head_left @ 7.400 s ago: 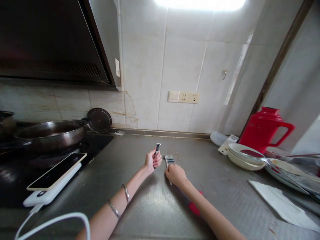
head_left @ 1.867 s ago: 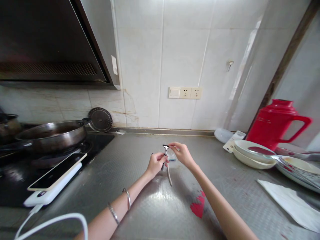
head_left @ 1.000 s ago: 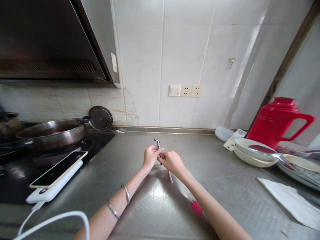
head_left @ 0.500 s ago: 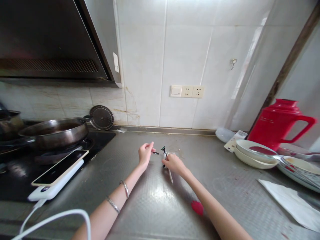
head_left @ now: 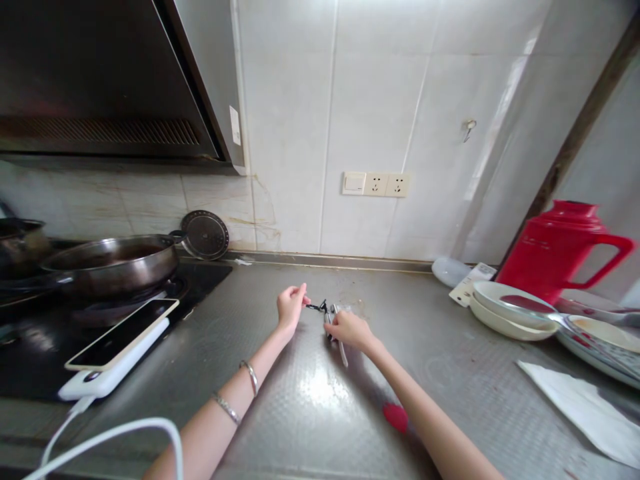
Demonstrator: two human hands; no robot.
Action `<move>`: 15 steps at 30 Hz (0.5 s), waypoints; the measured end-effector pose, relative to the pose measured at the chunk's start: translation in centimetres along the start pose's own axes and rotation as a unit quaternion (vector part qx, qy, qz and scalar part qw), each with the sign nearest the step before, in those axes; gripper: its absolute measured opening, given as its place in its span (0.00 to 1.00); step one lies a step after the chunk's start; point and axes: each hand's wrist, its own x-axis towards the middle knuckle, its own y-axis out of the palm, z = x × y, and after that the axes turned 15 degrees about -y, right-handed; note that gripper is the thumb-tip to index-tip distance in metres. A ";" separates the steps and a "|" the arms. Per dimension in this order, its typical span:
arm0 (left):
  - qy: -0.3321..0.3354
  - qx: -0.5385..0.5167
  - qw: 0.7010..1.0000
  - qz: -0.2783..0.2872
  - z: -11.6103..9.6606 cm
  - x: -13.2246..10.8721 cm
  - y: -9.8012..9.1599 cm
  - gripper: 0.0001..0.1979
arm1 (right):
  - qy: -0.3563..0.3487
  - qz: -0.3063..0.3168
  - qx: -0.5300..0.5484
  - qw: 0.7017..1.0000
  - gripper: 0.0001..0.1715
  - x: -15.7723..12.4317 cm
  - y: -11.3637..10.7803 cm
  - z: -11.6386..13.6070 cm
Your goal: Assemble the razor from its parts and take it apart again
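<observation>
My left hand [head_left: 289, 308] is closed, fingers pinching a small dark strip [head_left: 314, 307] that points to the right. My right hand [head_left: 351, 329] wraps around a slim black-and-silver tool [head_left: 327, 312] with a small cross-piece at its top, shaped like a razor. The strip's end is at the tool's head; whether they touch or only overlap in view I cannot tell. A thin whitish stick [head_left: 343, 353] sticks out below the right hand, apparently in the same grip. Under my right forearm lies a red object [head_left: 395, 417], partly hidden.
A phone [head_left: 123, 333] on a white power bank [head_left: 114, 363] with a cable sits left, by the stove with a steel pan [head_left: 115, 270]. Stacked bowls [head_left: 505, 323], a red thermos jug [head_left: 555, 250] and a white paper [head_left: 580, 407] occupy the right side. Tiled wall behind.
The tool's head in my right hand has tipped down and come close to the dark strip in my left hand. My left hand has barely moved.
</observation>
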 end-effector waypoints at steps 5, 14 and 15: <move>-0.005 0.019 1.000 -0.004 0.2 0.1 0.0 0.18 | 0.001 -0.002 -0.032 0.999 0.18 -0.1 0.2 0.2; 0.016 0.167 0.985 0.030 0.8 1.7 -0.7 0.11 | 0.004 -0.022 -0.042 0.999 0.17 -0.2 0.0 0.2; 0.035 0.220 0.974 0.033 1.0 2.2 -1.0 0.10 | 0.005 -0.033 -0.041 0.999 0.17 -0.2 -0.2 0.1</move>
